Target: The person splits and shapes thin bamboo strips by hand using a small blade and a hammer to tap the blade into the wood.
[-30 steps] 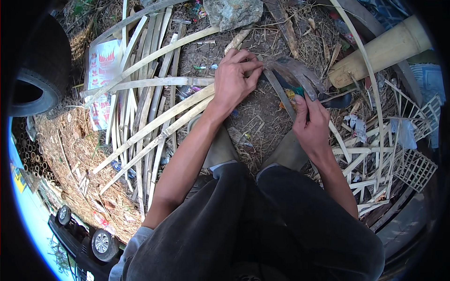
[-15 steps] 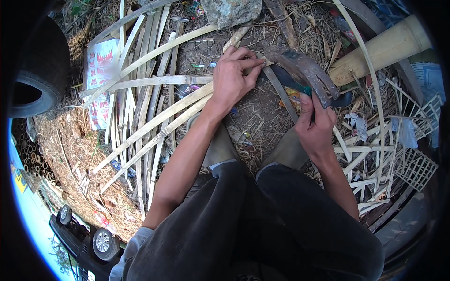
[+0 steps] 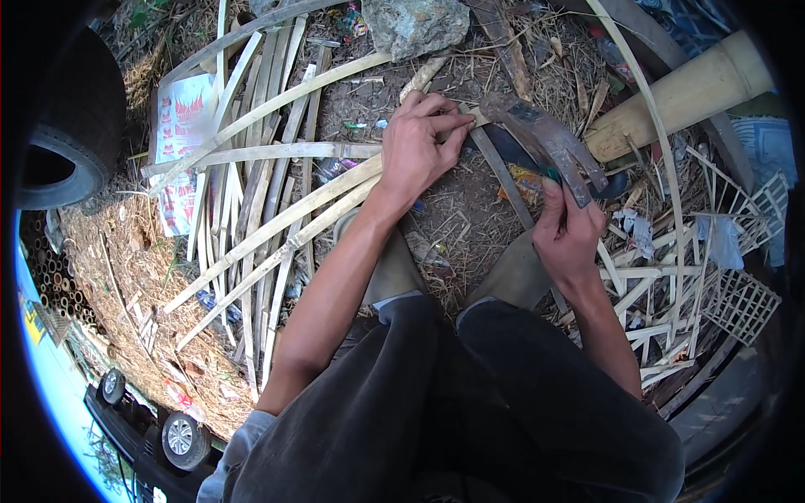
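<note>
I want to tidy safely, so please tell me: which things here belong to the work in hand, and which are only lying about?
In the work, judging by the hands:
pale strip, under the left hand
hammer, in the right hand

Lying about, it seems:
rock
tyre
printed sheet
plastic bag
orange wrapper

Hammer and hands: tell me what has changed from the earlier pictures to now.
The hammer has shifted to the right and slightly toward the person, and the right hand, which has its grip on it, has moved the same way. Nothing was visibly taken up or let go. The left hand stays pinched on the pale bamboo strips; the rock and thick bamboo pole lie as before.
</note>
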Motion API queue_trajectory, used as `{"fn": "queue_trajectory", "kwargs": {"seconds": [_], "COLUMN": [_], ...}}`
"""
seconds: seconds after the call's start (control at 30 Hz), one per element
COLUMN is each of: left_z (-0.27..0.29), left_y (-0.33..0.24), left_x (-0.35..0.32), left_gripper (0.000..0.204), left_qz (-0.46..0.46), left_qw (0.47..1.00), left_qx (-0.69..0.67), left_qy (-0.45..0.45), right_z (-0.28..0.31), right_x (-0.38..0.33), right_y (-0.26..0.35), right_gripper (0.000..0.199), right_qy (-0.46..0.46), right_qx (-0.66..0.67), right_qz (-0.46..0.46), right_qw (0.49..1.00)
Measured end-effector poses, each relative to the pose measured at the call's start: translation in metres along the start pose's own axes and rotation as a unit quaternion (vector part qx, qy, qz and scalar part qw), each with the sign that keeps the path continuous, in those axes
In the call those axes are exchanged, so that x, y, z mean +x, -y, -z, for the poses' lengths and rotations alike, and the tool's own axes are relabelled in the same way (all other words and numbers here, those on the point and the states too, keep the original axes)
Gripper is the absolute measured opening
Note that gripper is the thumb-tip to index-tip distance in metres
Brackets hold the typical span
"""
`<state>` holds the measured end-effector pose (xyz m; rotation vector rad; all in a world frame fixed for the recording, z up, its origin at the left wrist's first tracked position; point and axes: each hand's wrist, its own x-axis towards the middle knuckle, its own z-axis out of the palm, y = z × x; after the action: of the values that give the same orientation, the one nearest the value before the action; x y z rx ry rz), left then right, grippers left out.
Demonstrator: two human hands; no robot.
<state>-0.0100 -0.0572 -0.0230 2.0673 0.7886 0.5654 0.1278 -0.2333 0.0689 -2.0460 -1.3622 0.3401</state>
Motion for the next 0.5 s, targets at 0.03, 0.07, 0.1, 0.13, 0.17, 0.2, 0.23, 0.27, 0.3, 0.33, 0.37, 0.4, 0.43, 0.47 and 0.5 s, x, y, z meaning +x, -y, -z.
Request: {"fn": "queue_trajectory", "kwargs": {"seconds": [0.03,0.07,0.1,0.13,0.17,0.2,0.23,0.27,0.3,0.33,0.37,0.4,0.43,0.47,0.5], "left_z": [0.000,0.001,0.001,0.001,0.003,0.004,0.004,0.000,-0.001,0.000,0.001,0.002,0.001,0.001,0.000], "left_y": [0.001,0.000,-0.001,-0.004,-0.003,-0.001,0.001,0.001,0.000,0.001,0.001,0.002,0.002,0.001,-0.001], "left_x": [-0.004,-0.001,0.003,0.003,0.000,-0.001,0.002,0.003,0.002,-0.002,-0.001,0.000,0.001,0.001,0.001], "left_gripper": [0.014,0.015,0.015,0.015,0.016,0.016,0.016,0.016,0.016,0.015,0.015,0.015,0.015,0.015,0.015], "left_qz": [0.005,0.004,0.003,0.000,-0.005,-0.010,-0.011,-0.004,0.003,0.009,0.005,0.005,0.004,0.004,0.001], "left_qw": [1.000,1.000,1.000,1.000,1.000,1.000,1.000,1.000,1.000,1.000,1.000,1.000,1.000,1.000,1.000], "left_qx": [0.001,0.005,0.009,0.005,0.010,0.015,0.019,0.014,0.008,0.009,0.007,0.015,0.022,0.023,0.019], "left_qy": [0.003,0.007,0.011,0.010,0.007,0.004,0.004,0.001,-0.001,0.007,0.007,0.008,0.010,0.010,0.004], "right_z": [-0.001,-0.004,-0.004,-0.004,-0.008,-0.006,-0.005,0.000,-0.002,-0.005,-0.007,-0.008,-0.009,-0.012,-0.010], "right_x": [-0.005,-0.002,0.001,0.005,0.008,0.005,0.008,0.009,0.009,0.004,0.006,0.009,0.009,0.004,0.003], "right_y": [-0.001,-0.004,-0.005,-0.003,-0.002,0.000,0.003,0.008,0.007,0.007,0.003,0.000,-0.003,-0.001,-0.001], "right_gripper": [0.024,0.023,0.023,0.025,0.026,0.025,0.025,0.023,0.023,0.022,0.022,0.023,0.025,0.024,0.024], "right_qy": [-0.029,-0.023,-0.025,0.002,0.029,0.010,0.008,-0.002,-0.015,-0.022,-0.025,0.019,0.064,0.017,0.017], "right_qx": [0.011,0.015,0.011,-0.011,-0.026,-0.009,-0.005,0.012,0.010,0.012,0.009,-0.001,-0.010,0.007,0.008], "right_qz": [-0.005,0.010,0.011,0.007,0.003,-0.007,-0.006,-0.035,-0.028,-0.025,-0.025,-0.037,-0.051,-0.026,-0.026], "right_qw": [1.000,1.000,1.000,1.000,0.999,1.000,1.000,0.999,0.999,0.999,0.999,0.999,0.997,0.999,0.999]}}
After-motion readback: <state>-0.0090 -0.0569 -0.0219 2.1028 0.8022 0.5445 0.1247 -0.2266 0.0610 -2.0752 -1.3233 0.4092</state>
